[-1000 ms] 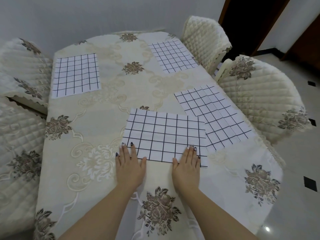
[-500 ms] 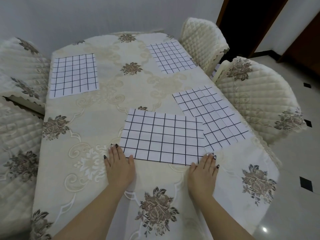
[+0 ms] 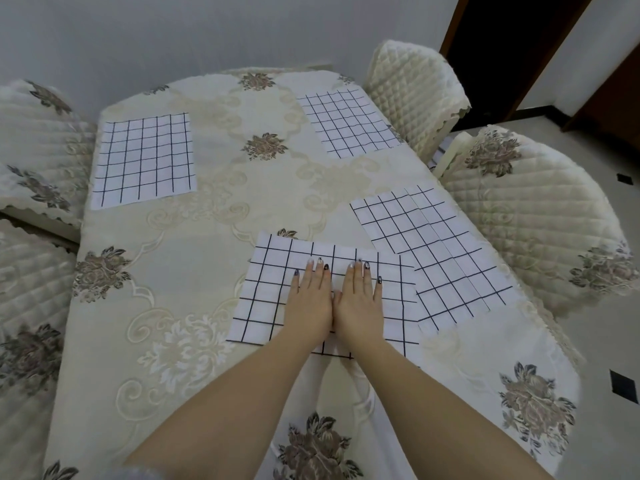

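A white placemat with a black grid (image 3: 266, 292) lies flat near the front of the table. My left hand (image 3: 309, 299) and my right hand (image 3: 360, 301) rest side by side on its middle, palms down, fingers straight and pointing away from me. The two hands touch along their inner edges. The mat's right edge overlaps a second grid placemat (image 3: 436, 251) that lies at an angle by the table's right side. Neither hand holds anything.
Two more grid placemats lie at the far left (image 3: 143, 157) and far right (image 3: 346, 123) of the cream floral tablecloth (image 3: 180, 341). Quilted chairs stand on the right (image 3: 540, 216), far right (image 3: 412, 95) and left (image 3: 31, 140). A dark doorway (image 3: 509, 46) opens behind.
Both hands moved from the mat's front corners inward and forward onto its middle, and now lie together. The mat has stayed in place.
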{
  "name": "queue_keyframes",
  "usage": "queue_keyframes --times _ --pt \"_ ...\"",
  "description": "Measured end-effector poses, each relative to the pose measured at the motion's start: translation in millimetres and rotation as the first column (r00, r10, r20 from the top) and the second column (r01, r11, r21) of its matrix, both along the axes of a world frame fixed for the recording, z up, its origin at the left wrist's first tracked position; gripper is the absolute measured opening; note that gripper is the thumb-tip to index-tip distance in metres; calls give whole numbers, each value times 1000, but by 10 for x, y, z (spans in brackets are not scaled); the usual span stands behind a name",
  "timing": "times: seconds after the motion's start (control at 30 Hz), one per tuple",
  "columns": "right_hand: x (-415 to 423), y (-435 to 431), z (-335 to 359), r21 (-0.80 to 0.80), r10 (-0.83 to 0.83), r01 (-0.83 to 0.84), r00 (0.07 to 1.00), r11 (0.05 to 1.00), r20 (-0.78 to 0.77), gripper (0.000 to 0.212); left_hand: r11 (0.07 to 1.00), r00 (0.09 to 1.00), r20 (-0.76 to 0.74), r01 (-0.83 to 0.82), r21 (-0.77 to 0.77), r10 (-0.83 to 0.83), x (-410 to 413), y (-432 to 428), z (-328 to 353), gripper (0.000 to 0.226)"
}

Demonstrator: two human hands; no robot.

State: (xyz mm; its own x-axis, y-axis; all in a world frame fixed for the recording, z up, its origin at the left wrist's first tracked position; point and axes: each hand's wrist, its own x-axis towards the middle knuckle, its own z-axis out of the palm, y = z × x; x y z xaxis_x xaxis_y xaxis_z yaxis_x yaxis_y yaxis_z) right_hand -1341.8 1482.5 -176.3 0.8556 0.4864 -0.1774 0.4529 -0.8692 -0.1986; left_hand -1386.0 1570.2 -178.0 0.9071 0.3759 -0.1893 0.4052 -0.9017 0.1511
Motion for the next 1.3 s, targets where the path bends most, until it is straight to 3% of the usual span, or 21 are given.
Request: queue_keyframes --times 0.13,0.23,0.3,0.73,1.03,1.1,1.17,1.23,1.3 --pt "64 38 -159 -18 23 -24 999 1000 -29 64 999 999 -33 -28 -25 27 35 28 -167 57" --pt "62 20 -249 -9 40 -40 999 999 -7 80 1000 1000 6 -2 -9 2 6 44 -236 67" --pt "61 -4 -273 -5 40 -40 999 999 5 80 1000 999 32 1 -7 -1 -33 65 -263 76" --pt "106 -435 -300 -28 -62 63 998 998 33 71 976 968 136 -216 24 211 -491 426 -366 70" --pt "106 -654 -214 -91 -50 47 998 995 -27 86 970 970 40 -241 8 241 -747 559 -351 85" --pt "159 -670 -171 -118 -14 4 996 993 -88 82 977 978 -14 -207 -51 206 -755 626 -292 87" --pt "247 -676 -98 -127 5 -28 984 991 -175 73 961 977 -22 -214 -174 214 -766 689 -182 72" --pt "329 -694 29 -64 0 -15 971 998 -240 69 922 958 69 -246 -300 278 -811 667 -31 62" --pt "370 -695 194 75 17 5 956 997 -293 64 848 885 215 -287 -446 413 -868 552 118 58"
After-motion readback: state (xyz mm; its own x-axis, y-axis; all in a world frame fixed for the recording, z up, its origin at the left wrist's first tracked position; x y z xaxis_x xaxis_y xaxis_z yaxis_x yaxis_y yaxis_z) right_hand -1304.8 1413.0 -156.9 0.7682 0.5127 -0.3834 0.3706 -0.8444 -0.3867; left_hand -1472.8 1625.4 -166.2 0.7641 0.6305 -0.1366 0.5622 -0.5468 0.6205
